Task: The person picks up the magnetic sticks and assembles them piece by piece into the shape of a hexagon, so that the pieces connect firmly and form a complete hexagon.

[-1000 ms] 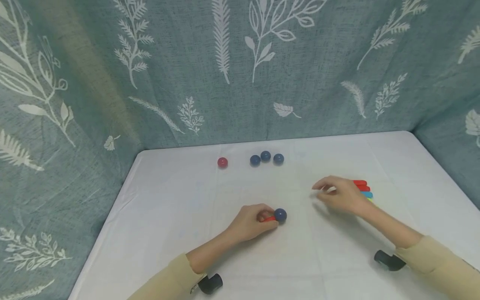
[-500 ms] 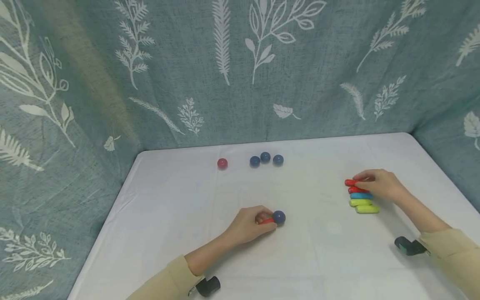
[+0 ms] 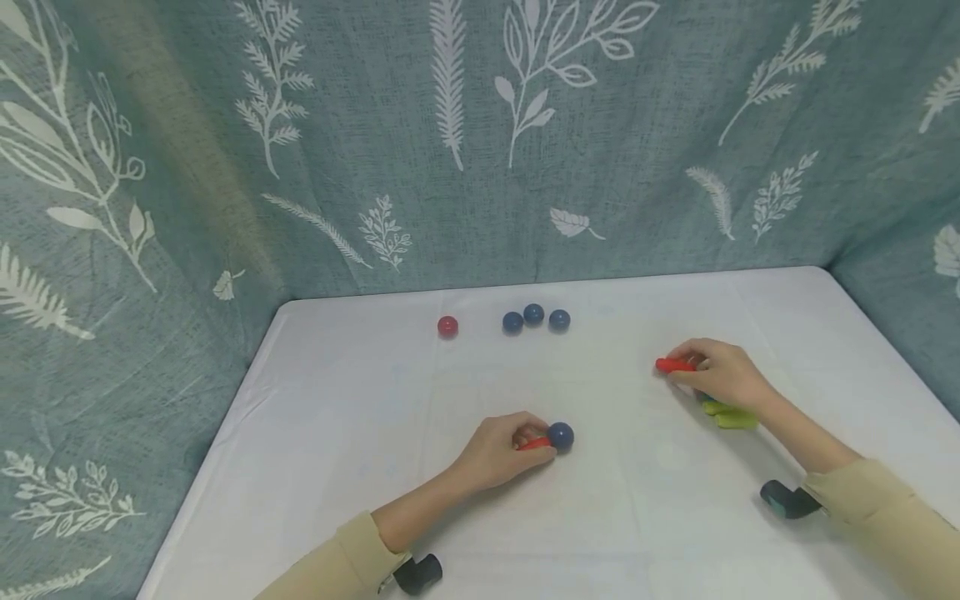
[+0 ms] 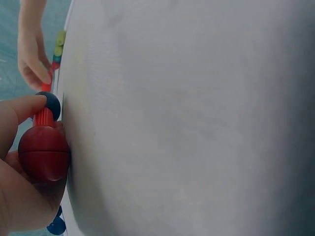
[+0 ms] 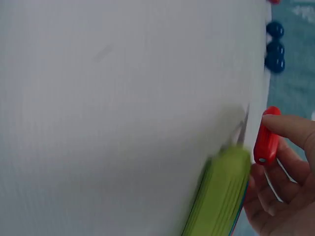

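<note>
In the head view my left hand (image 3: 501, 450) grips a short red rod (image 3: 536, 443) with a dark blue ball (image 3: 560, 436) at its far end. The left wrist view shows a red ball (image 4: 44, 153) on the rod's near end, so the three pieces form one joined bar. My right hand (image 3: 717, 372) pinches a second red rod (image 3: 675, 365) between thumb and fingers, to the right of and behind the left hand. Under the right hand lie yellow-green rods (image 3: 735, 418), with a blue one mostly hidden beside them.
Three dark blue balls (image 3: 533, 314) sit near the back edge of the white table (image 3: 360, 375). A single red ball (image 3: 447, 327) lies to their left. A patterned green-blue cloth (image 3: 480, 225) hangs behind the table and along its sides.
My right hand reached right to the row of rods, took hold of a red one and has brought it leftward. The left hand has stayed nearly still with its joined pieces.
</note>
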A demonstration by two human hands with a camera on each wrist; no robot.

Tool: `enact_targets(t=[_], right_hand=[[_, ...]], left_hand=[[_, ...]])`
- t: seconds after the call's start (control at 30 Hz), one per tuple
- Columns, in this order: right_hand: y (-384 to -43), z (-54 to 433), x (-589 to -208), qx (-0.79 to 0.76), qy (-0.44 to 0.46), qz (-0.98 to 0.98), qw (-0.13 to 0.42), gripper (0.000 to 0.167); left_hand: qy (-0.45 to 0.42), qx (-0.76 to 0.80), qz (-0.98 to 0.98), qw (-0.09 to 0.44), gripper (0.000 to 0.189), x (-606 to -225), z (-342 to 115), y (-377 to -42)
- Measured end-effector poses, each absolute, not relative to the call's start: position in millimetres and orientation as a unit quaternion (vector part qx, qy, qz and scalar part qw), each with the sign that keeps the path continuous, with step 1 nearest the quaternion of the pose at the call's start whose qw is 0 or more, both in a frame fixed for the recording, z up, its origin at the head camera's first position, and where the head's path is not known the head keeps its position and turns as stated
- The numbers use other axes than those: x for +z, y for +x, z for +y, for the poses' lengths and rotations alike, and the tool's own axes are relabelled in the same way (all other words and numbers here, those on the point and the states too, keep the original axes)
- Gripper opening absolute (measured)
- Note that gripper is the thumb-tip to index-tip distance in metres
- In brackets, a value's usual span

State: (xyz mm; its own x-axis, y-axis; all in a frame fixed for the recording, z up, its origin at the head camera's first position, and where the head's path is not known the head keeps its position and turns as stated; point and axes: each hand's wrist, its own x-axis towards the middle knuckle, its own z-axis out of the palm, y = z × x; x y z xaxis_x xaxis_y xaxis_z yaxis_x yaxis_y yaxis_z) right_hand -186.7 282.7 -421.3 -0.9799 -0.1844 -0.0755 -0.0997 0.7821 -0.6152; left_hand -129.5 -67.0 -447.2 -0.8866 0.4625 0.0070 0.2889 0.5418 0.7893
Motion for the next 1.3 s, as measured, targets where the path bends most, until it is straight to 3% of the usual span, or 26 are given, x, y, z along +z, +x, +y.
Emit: enact_targets(t=[0.47,0.8,1.3], right_hand=[[-157,214,-431,-0.352,-0.187,0.913,0.085,0.022],[-141,190,-431,-0.380,-0.237,0.886,0.116,0.023],[-141,174,-433,-0.392,-0.284,0.869,0.104,0.023]], left_hand=[[0.216,0.426,0.873,0.098,0.028,-448,-69,-127],[0.214,0.426,0.873,0.103,0.029,-448,-71,-127],[0.260,0.359,0.893,0.077,0.036,-439,-64,-128]])
